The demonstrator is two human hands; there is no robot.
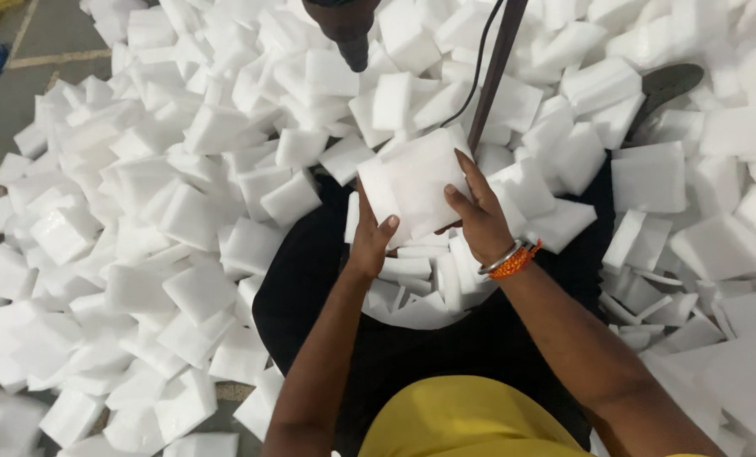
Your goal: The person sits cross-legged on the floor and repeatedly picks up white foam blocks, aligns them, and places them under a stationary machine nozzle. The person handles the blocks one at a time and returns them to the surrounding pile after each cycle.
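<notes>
White foam block up at frame centre, held tilted between both hands, just below a dark rod slanting down from the top edge. Left hand clamped on the lower left corner, thumb on the near face, other fingers hidden behind. Right hand wrapped round the lower right edge, index finger stretched up along the side, thumb pressed on the face; bangles and orange thread at the wrist. Both sets of fingers closed on the block, no gap showing.

Looks feather-light, judging by the loose fingertip hold. Probably soft and springy, easy to dent under a hard pinch, not slippery, unlikely to break. Best taken by opposite edges or corners, as now, with flat fingers rather than nails.

Around: a sea of similar white foam pieces heaped across left, top and right of the frame, more of them piled in the lap over black cloth. Thin black cable hanging beside the rod. Dark rounded tool tip at top centre, exact kind unclear. Dark sandal sole upper right, half buried. Bare grey floor upper left. Rod and cable closest to the block's upper edge, the likeliest snag.
</notes>
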